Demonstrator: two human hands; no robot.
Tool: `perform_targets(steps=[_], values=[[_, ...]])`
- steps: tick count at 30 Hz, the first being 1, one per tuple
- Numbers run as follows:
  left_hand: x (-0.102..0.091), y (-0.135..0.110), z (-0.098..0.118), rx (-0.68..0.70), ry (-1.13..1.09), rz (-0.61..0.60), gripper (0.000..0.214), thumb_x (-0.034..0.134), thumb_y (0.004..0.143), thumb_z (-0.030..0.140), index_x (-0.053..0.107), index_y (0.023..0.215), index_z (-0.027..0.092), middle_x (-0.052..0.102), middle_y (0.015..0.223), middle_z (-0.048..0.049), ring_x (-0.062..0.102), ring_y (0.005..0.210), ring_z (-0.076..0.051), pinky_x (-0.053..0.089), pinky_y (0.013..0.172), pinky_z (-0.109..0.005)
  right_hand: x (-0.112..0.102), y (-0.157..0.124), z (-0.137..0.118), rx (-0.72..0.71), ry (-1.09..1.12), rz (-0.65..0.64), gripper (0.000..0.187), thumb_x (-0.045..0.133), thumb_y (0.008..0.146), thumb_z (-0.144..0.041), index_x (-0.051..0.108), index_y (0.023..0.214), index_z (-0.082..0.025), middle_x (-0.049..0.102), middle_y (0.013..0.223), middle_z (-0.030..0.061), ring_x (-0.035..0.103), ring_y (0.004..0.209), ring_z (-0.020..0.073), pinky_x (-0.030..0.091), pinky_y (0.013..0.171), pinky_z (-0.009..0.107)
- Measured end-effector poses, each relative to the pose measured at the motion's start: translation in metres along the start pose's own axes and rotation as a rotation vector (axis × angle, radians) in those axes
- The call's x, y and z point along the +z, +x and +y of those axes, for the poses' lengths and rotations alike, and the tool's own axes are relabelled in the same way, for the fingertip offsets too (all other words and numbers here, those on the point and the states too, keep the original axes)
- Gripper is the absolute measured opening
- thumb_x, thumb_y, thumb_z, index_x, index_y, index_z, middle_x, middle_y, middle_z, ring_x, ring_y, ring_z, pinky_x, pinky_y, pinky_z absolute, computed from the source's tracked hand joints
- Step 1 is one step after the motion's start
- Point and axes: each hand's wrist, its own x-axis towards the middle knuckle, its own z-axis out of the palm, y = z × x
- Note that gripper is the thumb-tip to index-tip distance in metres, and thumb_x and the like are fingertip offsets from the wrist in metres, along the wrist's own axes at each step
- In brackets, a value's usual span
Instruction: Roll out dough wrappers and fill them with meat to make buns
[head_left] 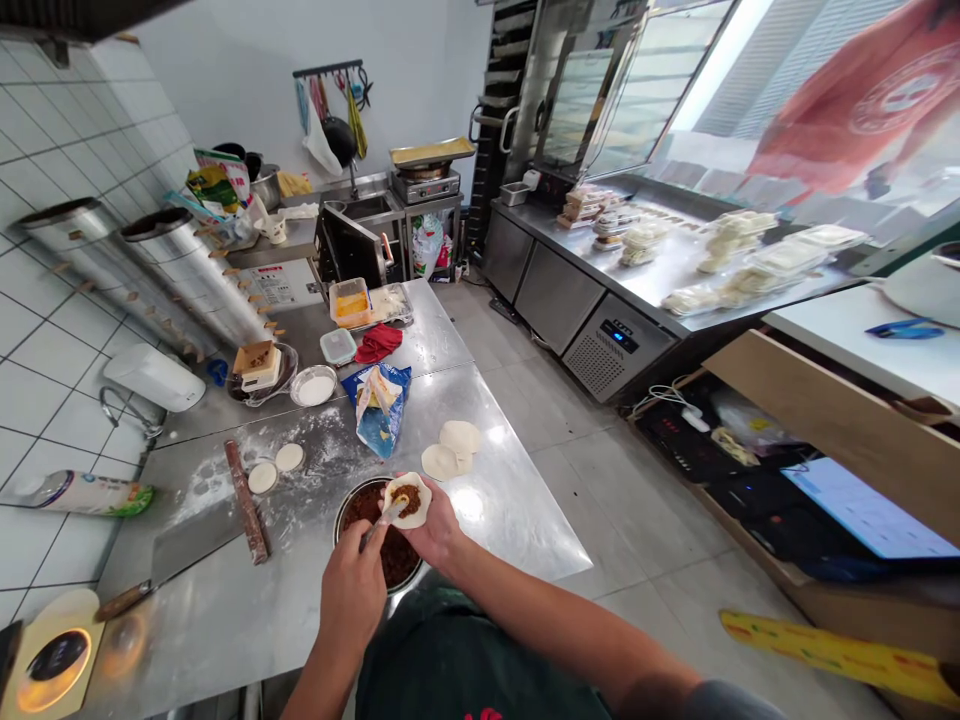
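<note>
The left hand had its fingers bent closely around a slim spoon-like tool, whose tip pressed into crumbly reddish-brown filling. Just ahead of those fingertips, the filling lay on a soft, pale dough round, which the right hand held with its fingers half curled, cupped around the edge. Directly below both sets of fingers stood a round metal pot of coarse, dark, oily mince. Beyond the right fingers, smooth flat dough sheets overlapped on the shiny steel table, near a crumpled blue plastic bag. Left of the left fingers lay a brown cylindrical rolling pin, small thick dough discs beside it, amid powdery flour
</note>
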Motion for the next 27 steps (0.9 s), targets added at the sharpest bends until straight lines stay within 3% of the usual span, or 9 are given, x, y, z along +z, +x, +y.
perform_targets(steps=[5,8,10,12,16,21,27], values=[[-0.006,0.007,0.009,0.006,0.016,-0.030,0.054,0.037,0.099,0.012,0.060,0.145,0.028,0.064,0.136,-0.0116,0.061,0.127,-0.024,0.053,0.109,-0.038,0.002,-0.003,0.000,0.009,0.024,0.019,0.035,0.052,0.096,-0.047,0.069,0.110,-0.019,0.075,0.098,0.0110,0.071,0.092,0.0256,0.058,0.086,0.042],[-0.012,0.006,0.003,0.027,-0.018,-0.035,0.054,0.036,0.100,0.012,0.058,0.146,0.026,0.065,0.135,-0.0106,0.062,0.126,-0.022,0.052,0.108,-0.036,-0.002,-0.004,-0.009,0.003,0.020,0.066,0.033,0.054,0.097,-0.047,0.069,0.105,-0.019,0.075,0.095,0.0101,0.071,0.089,0.0252,0.058,0.084,0.041],[-0.017,0.007,-0.010,-0.063,-0.014,-0.014,0.052,0.035,0.100,0.014,0.057,0.146,0.024,0.064,0.139,-0.0106,0.061,0.127,-0.022,0.051,0.108,-0.034,-0.007,-0.009,-0.021,0.022,-0.013,0.103,0.027,0.057,0.096,-0.040,0.069,0.107,-0.018,0.076,0.098,0.0086,0.071,0.088,0.0227,0.058,0.082,0.037],[-0.017,0.013,-0.025,-0.183,0.067,-0.125,0.049,0.037,0.099,0.013,0.058,0.142,0.022,0.065,0.138,-0.0116,0.064,0.123,-0.023,0.051,0.106,-0.036,-0.014,-0.016,-0.031,0.038,-0.055,0.134,0.023,0.060,0.093,-0.029,0.069,0.111,-0.017,0.077,0.103,0.0086,0.072,0.091,0.0213,0.057,0.083,0.034],[0.009,0.026,-0.042,-0.230,0.186,-0.455,0.041,0.042,0.096,0.012,0.069,0.126,0.021,0.072,0.121,-0.0127,0.072,0.103,-0.024,0.054,0.095,-0.037,-0.037,-0.025,-0.036,0.058,-0.095,0.137,0.032,0.054,0.085,-0.024,0.070,0.110,-0.010,0.076,0.110,0.0156,0.072,0.101,0.0243,0.057,0.092,0.036],[0.050,0.020,-0.027,-0.144,0.134,-0.560,0.040,0.048,0.091,0.012,0.076,0.116,0.023,0.074,0.113,-0.0122,0.073,0.102,-0.027,0.054,0.094,-0.039,-0.075,-0.025,-0.022,0.040,-0.099,0.218,0.029,0.052,0.082,-0.027,0.072,0.097,-0.012,0.076,0.096,0.0139,0.073,0.091,0.0239,0.058,0.086,0.035],[0.063,0.018,-0.029,-0.141,0.043,-0.603,0.040,0.049,0.090,0.015,0.080,0.111,0.026,0.078,0.117,-0.0121,0.072,0.112,-0.028,0.050,0.102,-0.040,-0.095,-0.021,-0.014,0.030,-0.098,0.264,0.029,0.054,0.081,-0.030,0.072,0.095,-0.013,0.076,0.091,0.0127,0.073,0.086,0.0227,0.058,0.084,0.034]])
